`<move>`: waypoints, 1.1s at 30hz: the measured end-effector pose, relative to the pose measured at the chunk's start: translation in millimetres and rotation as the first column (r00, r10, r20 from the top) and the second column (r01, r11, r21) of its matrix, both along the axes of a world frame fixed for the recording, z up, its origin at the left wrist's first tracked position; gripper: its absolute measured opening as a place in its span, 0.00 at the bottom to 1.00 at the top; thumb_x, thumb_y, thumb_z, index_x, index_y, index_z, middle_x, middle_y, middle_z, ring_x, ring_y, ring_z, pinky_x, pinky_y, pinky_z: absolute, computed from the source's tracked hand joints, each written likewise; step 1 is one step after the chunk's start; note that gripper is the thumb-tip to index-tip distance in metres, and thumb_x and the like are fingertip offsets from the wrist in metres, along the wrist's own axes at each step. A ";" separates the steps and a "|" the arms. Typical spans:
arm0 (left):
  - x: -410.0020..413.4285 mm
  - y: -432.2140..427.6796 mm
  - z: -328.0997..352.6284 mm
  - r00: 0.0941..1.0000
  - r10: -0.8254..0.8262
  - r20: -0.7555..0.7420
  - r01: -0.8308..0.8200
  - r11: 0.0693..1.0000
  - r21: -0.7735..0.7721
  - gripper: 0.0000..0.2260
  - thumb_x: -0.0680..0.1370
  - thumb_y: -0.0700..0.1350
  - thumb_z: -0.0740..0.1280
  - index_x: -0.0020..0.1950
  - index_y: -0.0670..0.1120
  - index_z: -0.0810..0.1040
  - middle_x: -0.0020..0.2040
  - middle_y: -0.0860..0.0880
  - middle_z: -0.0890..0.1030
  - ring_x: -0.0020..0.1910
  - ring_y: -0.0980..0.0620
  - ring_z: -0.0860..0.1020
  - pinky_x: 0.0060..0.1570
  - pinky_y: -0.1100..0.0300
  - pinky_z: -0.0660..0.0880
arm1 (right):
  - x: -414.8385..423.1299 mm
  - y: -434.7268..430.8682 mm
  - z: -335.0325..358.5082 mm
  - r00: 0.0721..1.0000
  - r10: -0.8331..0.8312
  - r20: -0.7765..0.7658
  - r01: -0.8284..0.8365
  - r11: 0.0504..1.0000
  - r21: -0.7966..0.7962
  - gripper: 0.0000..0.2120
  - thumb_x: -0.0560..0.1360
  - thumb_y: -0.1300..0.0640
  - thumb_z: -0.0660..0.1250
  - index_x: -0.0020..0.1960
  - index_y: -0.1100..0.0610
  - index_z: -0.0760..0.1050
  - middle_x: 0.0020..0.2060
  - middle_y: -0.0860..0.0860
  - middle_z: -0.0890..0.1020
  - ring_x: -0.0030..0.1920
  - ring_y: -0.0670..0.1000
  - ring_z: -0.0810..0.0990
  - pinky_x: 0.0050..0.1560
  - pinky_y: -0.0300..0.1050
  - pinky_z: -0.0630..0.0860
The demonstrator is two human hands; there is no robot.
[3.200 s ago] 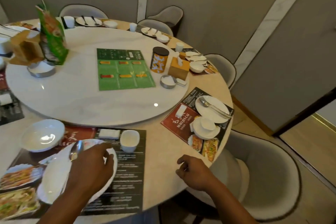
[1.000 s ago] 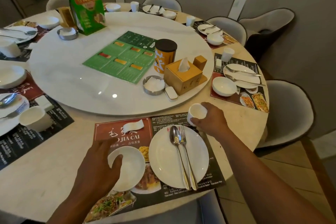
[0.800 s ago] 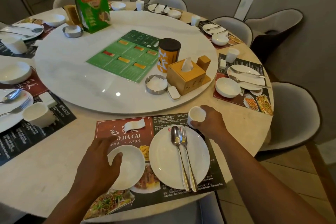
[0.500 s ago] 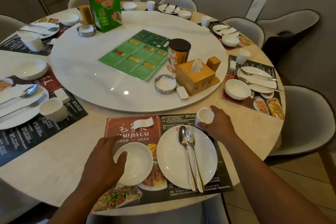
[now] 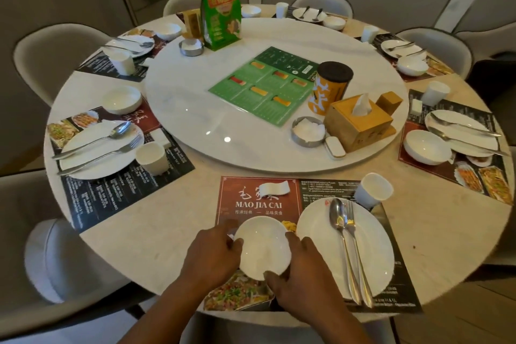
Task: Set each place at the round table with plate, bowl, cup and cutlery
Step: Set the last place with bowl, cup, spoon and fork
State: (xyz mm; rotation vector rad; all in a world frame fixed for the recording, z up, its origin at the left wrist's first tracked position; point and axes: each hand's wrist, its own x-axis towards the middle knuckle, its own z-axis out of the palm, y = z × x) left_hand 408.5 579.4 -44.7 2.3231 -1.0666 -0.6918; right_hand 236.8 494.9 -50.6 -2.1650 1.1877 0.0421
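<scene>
At lower centre, the bowl (image 5: 264, 247) sits on the placemat (image 5: 257, 198), left of the plate (image 5: 318, 232). Spoon (image 5: 342, 243) and fork (image 5: 358, 254) lie on that plate (side by side). The cup (image 5: 372, 190) stands above it, at the placemat's upper right.

Left hand (image 5: 212, 257) and right hand (image 5: 304, 274) grip white bowl (image 5: 262, 246) beside plate (image 5: 321, 243); spoon (image 5: 342, 243), fork (image 5: 356, 248) on plate; cup (image 5: 372, 190) near.

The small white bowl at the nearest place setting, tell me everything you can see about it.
The bowl is plain glossy white, probably ceramic, round, shallow and empty. It sits upright on the placemat, just left of the plate. The left hand cups its left rim; the right hand grips its right and near edge.
</scene>
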 end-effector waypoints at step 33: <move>74.5 -10.8 -13.0 0.997 -0.064 -0.045 0.062 0.997 -0.039 0.19 0.78 0.57 0.65 0.68 0.55 0.73 0.49 0.54 0.84 0.39 0.58 0.79 0.47 0.63 0.77 | 90.6 -125.9 -9.5 0.985 0.135 -0.107 -0.166 0.907 -0.387 0.18 0.76 0.58 0.69 0.65 0.51 0.75 0.59 0.50 0.79 0.59 0.53 0.73 0.58 0.49 0.73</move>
